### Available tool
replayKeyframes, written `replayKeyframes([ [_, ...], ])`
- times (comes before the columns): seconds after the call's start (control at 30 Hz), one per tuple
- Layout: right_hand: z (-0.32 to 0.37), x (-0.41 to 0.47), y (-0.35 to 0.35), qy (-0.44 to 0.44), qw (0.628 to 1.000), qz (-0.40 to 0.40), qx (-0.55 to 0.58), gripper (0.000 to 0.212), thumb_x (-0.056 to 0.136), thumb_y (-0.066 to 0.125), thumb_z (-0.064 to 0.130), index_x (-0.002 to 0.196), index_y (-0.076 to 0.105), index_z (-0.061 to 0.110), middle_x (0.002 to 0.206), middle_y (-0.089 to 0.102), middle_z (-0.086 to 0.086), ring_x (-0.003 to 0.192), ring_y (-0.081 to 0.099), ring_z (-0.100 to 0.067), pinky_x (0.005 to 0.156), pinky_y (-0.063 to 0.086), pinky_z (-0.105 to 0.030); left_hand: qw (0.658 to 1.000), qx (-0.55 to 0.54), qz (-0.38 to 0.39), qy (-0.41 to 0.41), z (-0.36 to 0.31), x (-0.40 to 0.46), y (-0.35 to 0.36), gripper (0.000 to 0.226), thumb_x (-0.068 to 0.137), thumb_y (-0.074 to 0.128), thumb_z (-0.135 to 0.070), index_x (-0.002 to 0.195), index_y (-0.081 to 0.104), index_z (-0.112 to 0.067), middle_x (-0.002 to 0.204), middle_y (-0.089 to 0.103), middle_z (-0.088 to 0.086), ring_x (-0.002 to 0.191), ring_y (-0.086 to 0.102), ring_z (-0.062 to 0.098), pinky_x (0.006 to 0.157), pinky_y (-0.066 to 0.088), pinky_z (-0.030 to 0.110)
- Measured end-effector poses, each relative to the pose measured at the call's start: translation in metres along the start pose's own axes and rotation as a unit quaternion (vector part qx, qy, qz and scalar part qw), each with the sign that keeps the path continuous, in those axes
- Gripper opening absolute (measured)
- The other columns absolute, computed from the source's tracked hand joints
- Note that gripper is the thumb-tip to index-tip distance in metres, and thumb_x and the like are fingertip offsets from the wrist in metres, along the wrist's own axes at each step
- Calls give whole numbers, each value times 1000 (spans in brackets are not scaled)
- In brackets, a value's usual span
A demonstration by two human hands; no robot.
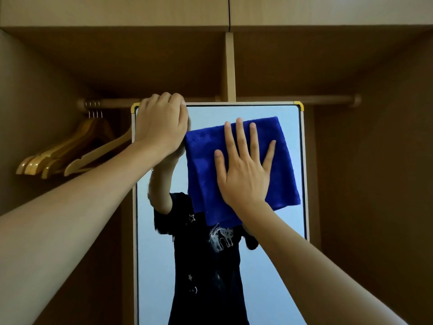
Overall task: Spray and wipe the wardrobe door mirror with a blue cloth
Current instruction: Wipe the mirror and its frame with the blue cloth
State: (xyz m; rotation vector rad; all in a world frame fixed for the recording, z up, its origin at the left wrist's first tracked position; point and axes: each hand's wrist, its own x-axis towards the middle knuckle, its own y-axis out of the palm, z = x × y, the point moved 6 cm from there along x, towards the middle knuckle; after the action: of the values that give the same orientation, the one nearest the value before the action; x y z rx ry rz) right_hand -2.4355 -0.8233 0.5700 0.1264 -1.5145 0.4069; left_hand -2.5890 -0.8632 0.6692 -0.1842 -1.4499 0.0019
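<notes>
On the upper part of the mirror (152,266), the right hand (246,170) lies flat with fingers (240,137) spread wide, pressing the blue cloth (203,160) against the glass. The left hand (161,123) curls its fingers over the mirror's top edge at the left corner, gripping the frame (yellow corner caps show). Left of the mirror, wooden hangers (70,151) hang from a rail (112,103).

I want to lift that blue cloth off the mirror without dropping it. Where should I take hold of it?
Probably pinch the blue cloth at its top left corner, coming from the left. It lies flat on the mirror under the open right hand, and that edge is bare, next to the left hand gripping the mirror's top.
</notes>
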Motion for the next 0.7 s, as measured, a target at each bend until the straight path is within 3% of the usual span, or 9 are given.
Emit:
replayKeyframes([
  [0.17, -18, 36, -11, 9, 1000, -17, 12, 58, 103, 18, 51, 156, 6, 32, 164, 4, 6, 151, -3, -17, 120, -6, -53, 1000, 7, -4, 7, 1, 0, 0, 34, 101, 31, -25, 110, 59, -8, 103, 64, 13, 96, 57, 30, 88, 41, 39],
  [0.3, -34, 36, -15, 29, 998, -47, 12, 57, 103, 21, 51, 156, 13, 30, 164, 9, 6, 151, 3, -17, 120, -2, -52, 1000, -8, -6, 18, 3, -5, -1, 34, 101, 34, -24, 117, 59, -9, 112, 64, 13, 105, 57, 30, 96, 40, 40],
  [0.47, -41, 13, -16, 29, 993, -110, 30, 54, 102, 34, 46, 149, 38, 19, 156, 35, -3, 148, 22, -25, 119, 8, -58, 1000, 20, -17, 7, 14, -3, -3, 37, 101, 31, -28, 113, 61, -10, 111, 65, 11, 107, 57, 30, 107, 34, 43],
  [0.57, -38, 3, -14, 11, 992, -123, 20, 50, 102, 39, 42, 145, 45, 16, 152, 42, -7, 145, 27, -30, 116, 13, -63, 999, 26, -23, -42, 32, -5, -6, 40, 100, 28, -29, 106, 61, -8, 104, 65, 13, 101, 57, 32, 103, 38, 47],
  [0.7, -24, -6, -7, 6, 997, -72, -12, 63, 101, 30, 53, 151, 34, 14, 158, 30, -8, 149, 17, -32, 116, 7, -66, 999, 8, -15, -44, 38, -9, -5, 41, 100, 27, -30, 109, 59, -6, 105, 63, 15, 101, 54, 33, 88, 44, 44],
])
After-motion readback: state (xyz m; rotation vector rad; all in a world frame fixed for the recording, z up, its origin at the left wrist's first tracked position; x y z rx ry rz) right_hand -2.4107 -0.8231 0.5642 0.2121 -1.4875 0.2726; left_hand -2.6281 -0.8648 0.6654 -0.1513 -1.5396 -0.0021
